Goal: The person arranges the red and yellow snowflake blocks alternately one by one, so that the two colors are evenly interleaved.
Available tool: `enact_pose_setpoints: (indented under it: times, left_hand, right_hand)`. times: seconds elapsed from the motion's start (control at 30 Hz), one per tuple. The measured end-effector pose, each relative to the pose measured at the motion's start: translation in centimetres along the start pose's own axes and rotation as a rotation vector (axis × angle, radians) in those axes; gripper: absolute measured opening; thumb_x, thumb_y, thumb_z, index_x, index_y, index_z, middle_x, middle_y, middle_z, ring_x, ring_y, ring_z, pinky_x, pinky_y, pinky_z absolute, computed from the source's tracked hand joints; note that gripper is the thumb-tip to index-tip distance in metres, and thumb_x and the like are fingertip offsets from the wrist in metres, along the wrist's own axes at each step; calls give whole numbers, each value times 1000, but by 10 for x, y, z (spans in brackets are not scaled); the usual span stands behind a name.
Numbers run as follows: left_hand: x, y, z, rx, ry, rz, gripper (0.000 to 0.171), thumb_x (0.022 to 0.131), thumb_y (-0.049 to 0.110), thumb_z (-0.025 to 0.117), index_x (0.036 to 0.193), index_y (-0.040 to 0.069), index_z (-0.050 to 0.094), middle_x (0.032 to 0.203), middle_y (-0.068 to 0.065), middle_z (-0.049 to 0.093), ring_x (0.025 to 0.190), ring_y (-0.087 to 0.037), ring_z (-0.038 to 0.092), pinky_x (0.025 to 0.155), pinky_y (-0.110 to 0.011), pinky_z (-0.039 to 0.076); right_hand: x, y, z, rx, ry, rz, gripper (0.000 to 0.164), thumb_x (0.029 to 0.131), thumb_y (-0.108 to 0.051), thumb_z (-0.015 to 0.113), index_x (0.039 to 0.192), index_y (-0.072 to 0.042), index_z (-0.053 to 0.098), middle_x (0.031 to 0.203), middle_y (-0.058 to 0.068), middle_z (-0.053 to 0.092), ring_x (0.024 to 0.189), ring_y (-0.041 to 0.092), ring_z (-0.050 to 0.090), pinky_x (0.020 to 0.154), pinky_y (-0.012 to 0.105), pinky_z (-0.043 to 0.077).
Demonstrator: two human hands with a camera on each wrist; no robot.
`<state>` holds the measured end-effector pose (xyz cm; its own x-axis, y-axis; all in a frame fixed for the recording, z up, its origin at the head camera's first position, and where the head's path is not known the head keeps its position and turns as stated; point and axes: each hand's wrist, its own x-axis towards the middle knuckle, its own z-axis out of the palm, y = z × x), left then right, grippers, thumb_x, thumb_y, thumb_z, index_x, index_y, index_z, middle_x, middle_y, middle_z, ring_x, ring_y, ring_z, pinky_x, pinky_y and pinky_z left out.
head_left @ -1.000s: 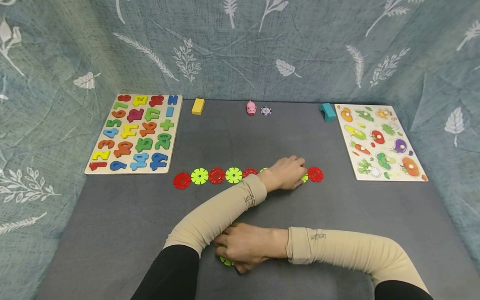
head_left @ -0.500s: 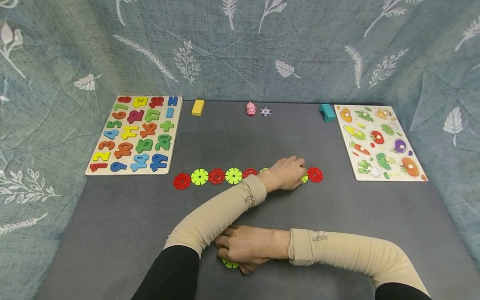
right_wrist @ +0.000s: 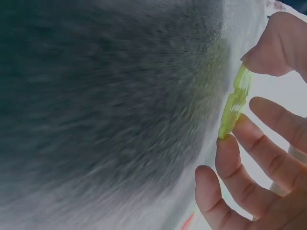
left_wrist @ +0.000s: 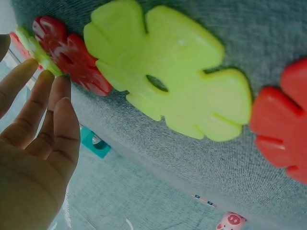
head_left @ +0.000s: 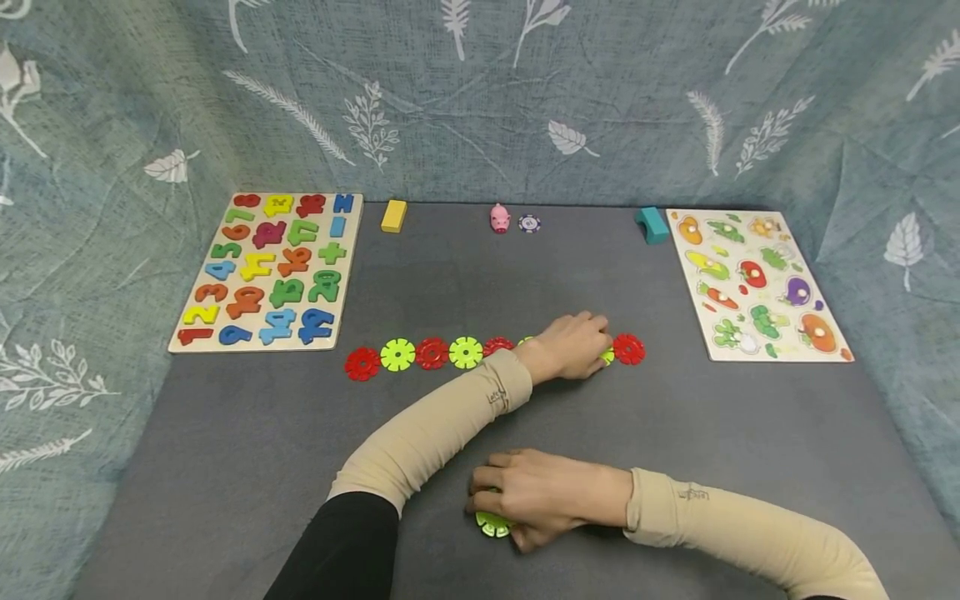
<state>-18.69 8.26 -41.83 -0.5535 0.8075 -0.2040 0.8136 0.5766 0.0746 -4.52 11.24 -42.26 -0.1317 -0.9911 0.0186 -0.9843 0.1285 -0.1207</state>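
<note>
Red and yellow-green flower-shaped plastic discs alternate in a row across the table, from a red disc (head_left: 363,364) at the left to a red disc (head_left: 629,349) at the right. My left hand (head_left: 573,346) lies over the right part of this row and hides some discs. Its extended fingertips touch a yellow-green disc (left_wrist: 41,55) in the left wrist view, second from the row's right end. Lower down, near the table's front, my right hand (head_left: 536,496) pinches another yellow-green disc (right_wrist: 232,108) by its edges between thumb and fingers.
A wooden number puzzle board (head_left: 270,275) lies at the left, a vegetable puzzle board (head_left: 757,287) at the right. Along the back edge are a yellow block (head_left: 393,216), a pink pig (head_left: 500,218), a poker chip (head_left: 529,223) and a teal arch block (head_left: 652,226).
My right hand has moved to the right with the yellow-green disc, out from beside the left forearm. My left hand has stayed in place on the row.
</note>
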Motion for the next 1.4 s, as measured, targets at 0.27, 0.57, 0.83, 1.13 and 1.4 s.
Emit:
enact_pose_setpoints:
  times: [0.27, 0.57, 0.83, 1.13, 1.4]
  left_hand:
    - [5, 1, -2, -6, -7, -14, 35, 98, 37, 52, 126, 18, 63, 125, 0, 56, 105, -18, 57, 88, -32, 51]
    - [14, 7, -5, 34, 63, -4, 34, 98, 37, 53, 124, 18, 64, 123, 0, 59, 104, -18, 57, 86, -31, 51]
    - [30, 20, -3, 36, 58, 16, 36, 99, 34, 53, 129, 17, 62, 132, -2, 57, 116, -19, 55, 93, -31, 50]
    - [33, 21, 0, 30, 62, 10, 32, 98, 29, 55, 127, 17, 62, 129, -2, 60, 114, -19, 57, 94, -32, 50]
    - [33, 25, 0, 66, 31, -4, 29, 98, 26, 55, 125, 18, 63, 124, -2, 61, 111, -19, 58, 93, -33, 50]
  right_hand:
    - [-44, 5, -2, 107, 82, 122, 50, 66, -24, 71, 116, -21, 63, 106, -7, 60, 87, 8, 56, 80, 23, 49]
    - [-87, 19, -8, 149, 219, 257, 48, 64, -19, 73, 112, -19, 64, 107, -7, 60, 88, 7, 58, 75, 24, 50]
    - [-126, 28, -12, 157, 242, 398, 43, 62, -18, 76, 104, -19, 66, 105, -9, 61, 91, 5, 59, 78, 27, 51]
    - [-167, 56, -30, 128, 137, 704, 46, 65, -20, 78, 109, -14, 66, 102, -6, 61, 83, 5, 57, 72, 29, 51]
    - [-189, 102, -31, 110, 65, 919, 70, 68, -18, 81, 130, 0, 54, 109, 13, 63, 86, 20, 61, 75, 40, 52]
